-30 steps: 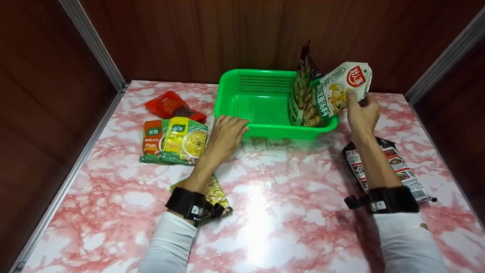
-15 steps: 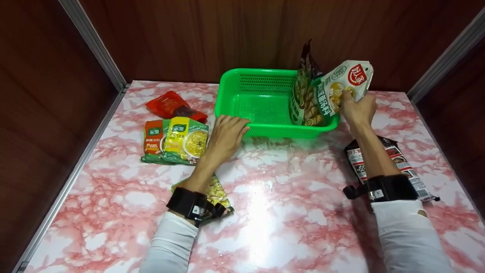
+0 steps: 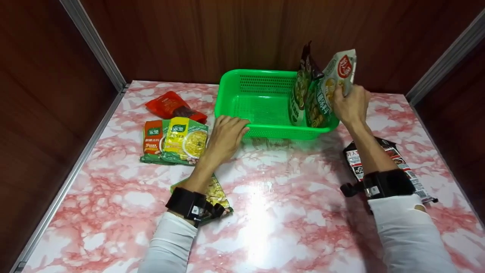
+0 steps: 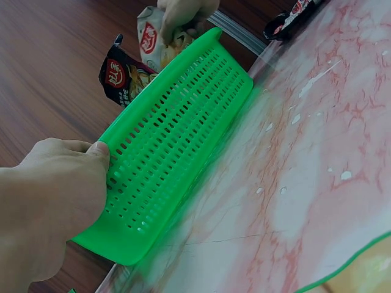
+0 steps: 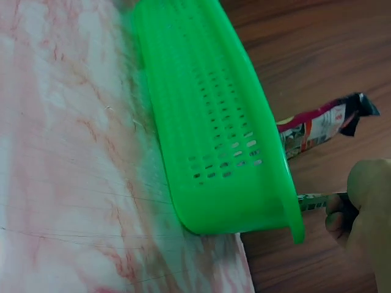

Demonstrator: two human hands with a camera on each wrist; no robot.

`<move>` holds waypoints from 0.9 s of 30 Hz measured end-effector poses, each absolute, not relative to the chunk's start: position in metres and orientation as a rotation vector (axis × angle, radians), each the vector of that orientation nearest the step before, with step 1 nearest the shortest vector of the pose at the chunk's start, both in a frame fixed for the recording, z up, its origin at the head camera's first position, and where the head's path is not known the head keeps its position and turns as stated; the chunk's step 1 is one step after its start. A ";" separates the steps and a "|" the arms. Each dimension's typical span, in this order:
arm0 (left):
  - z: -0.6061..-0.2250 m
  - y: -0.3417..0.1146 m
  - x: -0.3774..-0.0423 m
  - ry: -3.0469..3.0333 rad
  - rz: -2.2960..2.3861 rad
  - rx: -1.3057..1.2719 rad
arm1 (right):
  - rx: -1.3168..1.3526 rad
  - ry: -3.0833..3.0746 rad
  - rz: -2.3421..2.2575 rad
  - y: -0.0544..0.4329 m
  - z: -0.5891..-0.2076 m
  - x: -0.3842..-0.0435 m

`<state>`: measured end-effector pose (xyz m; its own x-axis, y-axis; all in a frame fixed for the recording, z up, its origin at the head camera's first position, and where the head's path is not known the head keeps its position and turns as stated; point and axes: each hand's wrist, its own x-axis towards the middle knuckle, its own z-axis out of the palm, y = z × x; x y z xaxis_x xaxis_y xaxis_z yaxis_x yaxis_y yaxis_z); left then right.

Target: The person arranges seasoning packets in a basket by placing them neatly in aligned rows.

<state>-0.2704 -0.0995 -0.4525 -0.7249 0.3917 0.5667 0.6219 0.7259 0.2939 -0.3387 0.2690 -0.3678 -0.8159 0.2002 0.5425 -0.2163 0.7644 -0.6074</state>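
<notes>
White soup packet: a white and green foil packet with a red round logo (image 3: 333,89) stands nearly upright at the right end of the green perforated plastic basket (image 3: 261,110), its lower edge inside the basket, its top above the rim.
Right hand: the right hand (image 3: 350,106) pinches the white soup packet near its upper right edge, fingers curled round it; in the left wrist view the same hand (image 4: 183,12) shows above the far end of the basket, clasping the packet (image 4: 153,39).
Dark packet: a brown and green packet with a crimped top (image 3: 303,91) stands just left of the white soup packet, touching it, also inside the basket's right end; the right wrist view shows its top (image 5: 321,125) rising past the basket wall (image 5: 214,122).
Left hand: the left hand (image 3: 226,134) rests against the near left corner of the basket, fingers bent over the rim, gripping it; the left wrist view shows the thumb (image 4: 91,152) on the basket's outer wall (image 4: 177,146).
Basket position: it sits at the back of the pink marbled tabletop (image 3: 284,197), near the brown wooden wall.
Left of basket: a red pouch (image 3: 172,106) lies flat, and nearer the person a yellow and green soup packet (image 3: 185,140) overlaps an orange and green one (image 3: 151,138).
Under left forearm: a green packet printed with corn (image 3: 216,193) lies partly hidden by the wrist strap.
Under right forearm: a black noodle packet with white text (image 3: 401,167) lies flat on the tabletop, well apart from the basket.
</notes>
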 end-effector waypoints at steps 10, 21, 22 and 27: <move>-0.452 -0.099 -0.270 -2.475 -0.662 -0.765 | 0.154 -2.382 0.792 0.246 -0.365 -0.339; -0.452 -0.099 -0.270 -2.481 -0.652 -0.753 | 0.128 -2.435 0.772 0.247 -0.368 -0.341; -0.452 -0.099 -0.270 -2.482 -0.647 -0.751 | 0.124 -2.438 0.780 0.248 -0.369 -0.340; -0.452 -0.099 -0.271 -2.484 -0.643 -0.748 | 0.143 -2.450 0.808 0.251 -0.370 -0.338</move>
